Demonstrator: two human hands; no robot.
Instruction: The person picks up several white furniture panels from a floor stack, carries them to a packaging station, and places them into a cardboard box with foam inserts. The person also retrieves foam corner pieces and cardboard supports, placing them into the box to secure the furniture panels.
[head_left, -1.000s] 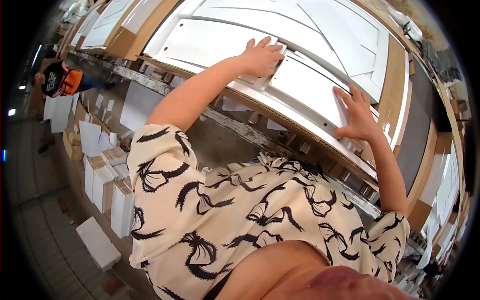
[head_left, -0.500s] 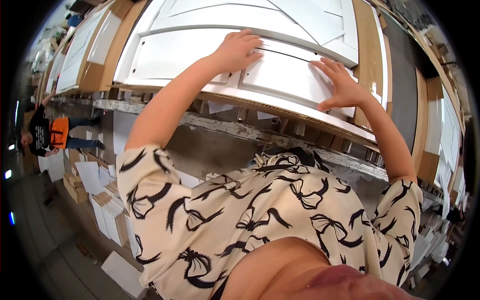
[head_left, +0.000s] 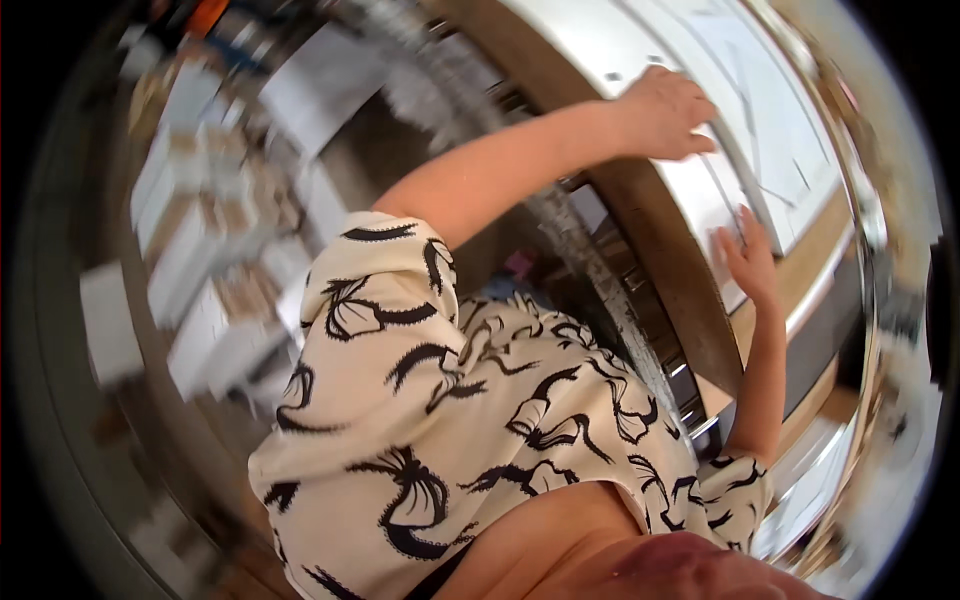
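A white panelled furniture piece lies in an open cardboard carton, toward the upper right of the view. My left hand rests over the piece near a long seam, fingers slightly bent, holding nothing that shows. Farther along the same piece, my right hand has its fingers apart and stretched out over the white surface, near the carton's end. Motion blur softens the fingertips, so exact contact is hard to make out.
The carton sits on a roller conveyor with a worn, paint-chipped rail close to my body. Several white boxes stand on the floor to the left. Another carton with white contents is at the lower right. A person in orange appears at the upper left.
The whole view has swung round, so the carton now slants at the upper right. My hands stay over the white piece; the left one sits closer to the long seam.
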